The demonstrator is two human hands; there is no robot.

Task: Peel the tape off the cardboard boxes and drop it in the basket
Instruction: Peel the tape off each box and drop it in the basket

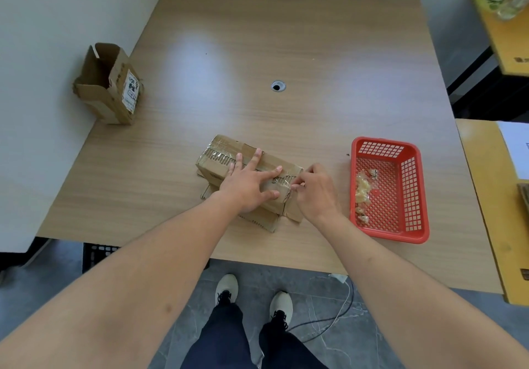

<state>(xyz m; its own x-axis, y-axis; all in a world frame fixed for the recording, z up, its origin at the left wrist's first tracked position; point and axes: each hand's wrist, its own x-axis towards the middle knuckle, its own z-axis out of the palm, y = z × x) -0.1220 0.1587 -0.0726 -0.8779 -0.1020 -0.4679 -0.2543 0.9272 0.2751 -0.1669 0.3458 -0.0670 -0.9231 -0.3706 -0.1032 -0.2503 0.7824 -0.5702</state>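
A wood-grain table [286, 53] fills the view, set in a pale-walled corner; the box [229, 151] lies directly under the hands, its long axis running from far-left to near-right; the tape [282, 180] runs along that same axis on top. The left hand [249, 182] lies flat with fingers spread, pressing the box down; the right hand [316, 188] sits at the box's near-right end, fingertips curled and seemingly pinching the tape's end there, though the grip itself is too small to see plainly. The right hand is thus the nearer to the free end, so the peel likely runs toward the left hand. The basket [418, 197] stands just right of the right hand, scraps already inside; a second box [111, 82] stands well away, far left.
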